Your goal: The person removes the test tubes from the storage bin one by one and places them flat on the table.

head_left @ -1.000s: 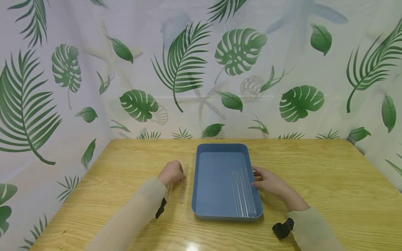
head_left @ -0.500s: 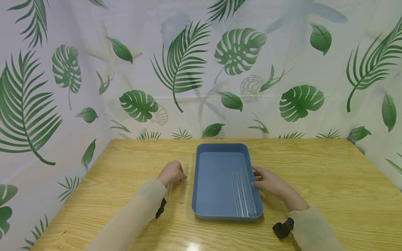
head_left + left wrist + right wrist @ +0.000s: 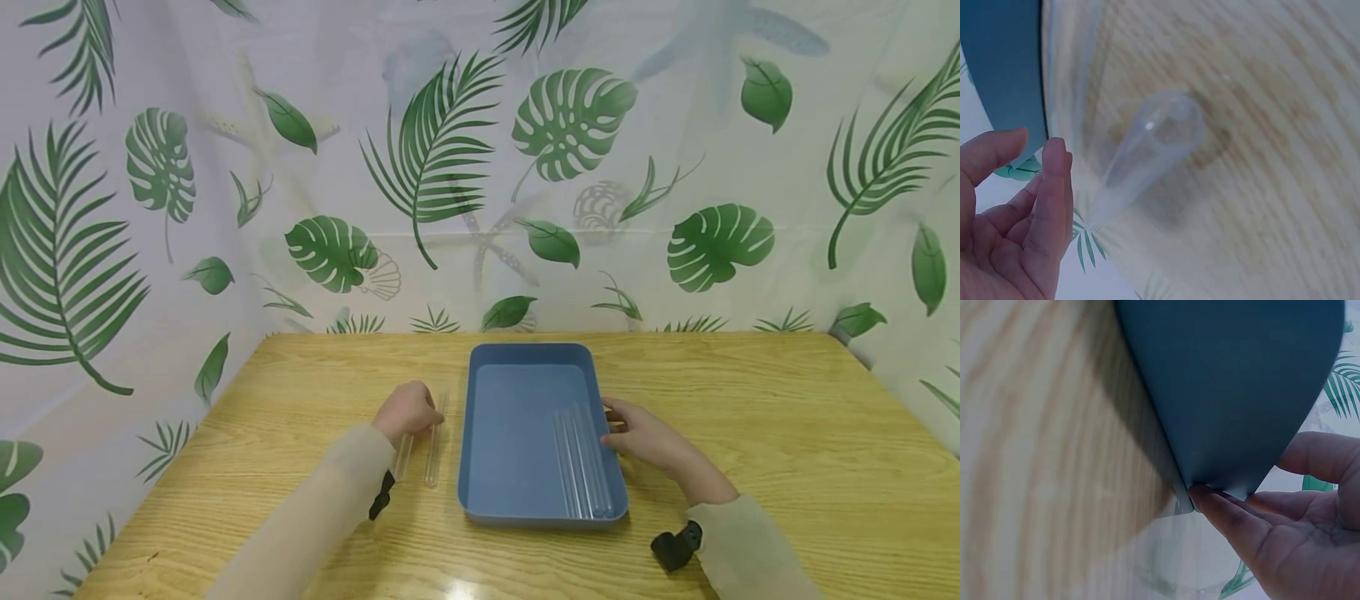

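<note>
The blue tray lies flat on the wooden table, slightly right of centre, with its long sides running near to far. The right hand grasps the tray at its right wall: in the right wrist view, the thumb reaches the rim and the other fingers bear against the outer wall, low down. Clear tubes lie lengthwise on the tray floor, close together along the right wall, their near ends by the near wall. Left of the tray, two more clear tubes rest on the table, roughly parallel: an inner tube, just beside the tray, and an outer tube, farther left. The left hand is positioned over the far portion of these two, its fingertips at the inner tube. In the left wrist view, its fingers are extended and released, with the thumb set apart; whether they contact the inner tube cannot be determined. Both arms wear beige sleeves, each with a black wrist device. A white curtain printed with green leaves stands behind the table's far edge.
</note>
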Demonstrator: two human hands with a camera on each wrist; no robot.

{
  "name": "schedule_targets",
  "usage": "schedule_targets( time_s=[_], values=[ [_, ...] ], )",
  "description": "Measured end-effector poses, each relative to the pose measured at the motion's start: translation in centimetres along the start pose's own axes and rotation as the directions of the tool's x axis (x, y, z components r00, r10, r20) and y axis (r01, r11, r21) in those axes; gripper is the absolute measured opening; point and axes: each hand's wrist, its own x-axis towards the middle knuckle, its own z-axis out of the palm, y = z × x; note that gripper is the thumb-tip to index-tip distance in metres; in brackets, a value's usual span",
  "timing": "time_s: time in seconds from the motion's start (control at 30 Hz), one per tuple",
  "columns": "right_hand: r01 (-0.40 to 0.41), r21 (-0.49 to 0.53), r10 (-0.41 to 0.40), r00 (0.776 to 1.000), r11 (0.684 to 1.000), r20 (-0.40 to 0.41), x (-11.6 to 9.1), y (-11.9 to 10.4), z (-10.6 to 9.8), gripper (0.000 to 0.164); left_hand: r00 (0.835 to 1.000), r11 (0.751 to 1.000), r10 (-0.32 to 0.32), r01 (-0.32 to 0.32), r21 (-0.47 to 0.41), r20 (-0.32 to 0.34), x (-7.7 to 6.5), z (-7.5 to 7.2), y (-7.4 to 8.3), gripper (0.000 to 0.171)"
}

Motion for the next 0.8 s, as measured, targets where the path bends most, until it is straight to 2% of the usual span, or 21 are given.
schedule_targets(
  time_s=[0.17,0.3,0.4,0.53,0.8],
  values=[
    [-0.001,0.016,0.001,1.000,1.000,0.008,-0.1,-0.1,0.0,0.059,1.000,0.999,0.021,-0.021,-0.029,0.002,0.1,-0.4,0.0,0.039],
    [0.002,0.030,-0.002,1.000,1.000,0.016,-0.2,-0.2,0.0,0.059,1.000,0.996,0.029,-0.029,-0.089,0.003,0.0,-0.6,0.7,0.026],
    [-0.013,0.058,0.012,1.000,0.998,0.017,-0.2,-0.2,0.0,0.059,0.999,0.981,0.044,-0.040,-0.192,0.013,-0.2,-0.5,1.7,0.012],
    [-0.030,0.102,0.028,0.999,0.994,0.015,-0.1,-0.1,0.1,0.059,0.997,0.946,0.070,-0.057,-0.318,0.031,-0.5,0.0,3.4,0.014],
    [-0.051,0.108,0.054,0.998,0.993,-0.029,0.1,-0.1,0.5,0.059,0.989,0.925,0.111,-0.066,-0.375,0.097,-1.2,1.0,6.3,0.017]
  ],
)
